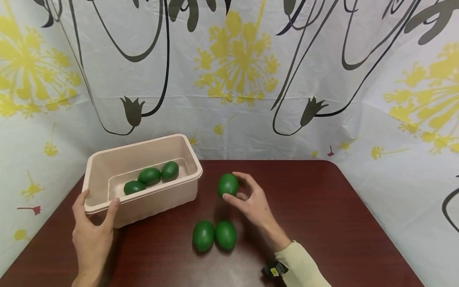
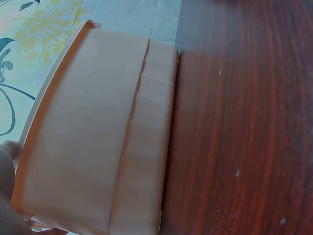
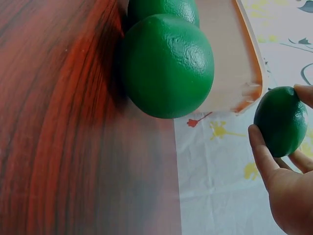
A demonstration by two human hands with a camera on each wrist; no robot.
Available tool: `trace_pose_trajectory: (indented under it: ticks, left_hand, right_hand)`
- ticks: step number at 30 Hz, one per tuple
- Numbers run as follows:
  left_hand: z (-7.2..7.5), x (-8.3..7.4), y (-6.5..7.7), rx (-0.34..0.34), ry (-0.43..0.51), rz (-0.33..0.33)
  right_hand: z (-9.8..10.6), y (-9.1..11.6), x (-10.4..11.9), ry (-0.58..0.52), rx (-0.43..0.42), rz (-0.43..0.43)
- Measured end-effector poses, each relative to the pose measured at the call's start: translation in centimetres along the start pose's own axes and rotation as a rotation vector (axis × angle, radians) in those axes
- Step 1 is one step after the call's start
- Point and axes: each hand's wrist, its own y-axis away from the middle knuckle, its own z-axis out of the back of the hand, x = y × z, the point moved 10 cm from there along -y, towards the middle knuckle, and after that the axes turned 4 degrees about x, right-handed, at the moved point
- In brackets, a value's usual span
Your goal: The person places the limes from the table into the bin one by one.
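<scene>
In the head view, my right hand (image 1: 259,205) pinches a glossy green oval fruit (image 1: 228,185) between thumb and fingers, held above the table right of the pale pink plastic bin (image 1: 157,203). The right wrist view shows the same fruit (image 3: 280,121) at my fingertips. My left hand (image 1: 94,237) grips the bin at its near left corner, fingers spread over the rim. Inside the bin lie three similar fruits (image 1: 149,175). Two more, a left one (image 1: 203,236) and a right one (image 1: 226,235), lie side by side on the table in front, below the held fruit.
The dark red wood-grain table (image 1: 305,199) has its back edge against a white hanging cloth (image 1: 172,79) printed with yellow flowers and grey stems. A dark device with a yellow mark (image 1: 274,270) is at my right wrist, beside the pale sleeve (image 1: 301,263).
</scene>
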Motion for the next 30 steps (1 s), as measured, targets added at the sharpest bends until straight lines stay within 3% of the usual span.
trace_pose_trajectory:
  ticks: [30]
  left_hand:
    - [0.1,-0.2,0.2,-0.021,0.012,-0.009]
  right_hand:
    - [-1.2,-1.0,1.6,-0.023,-0.044,0.049]
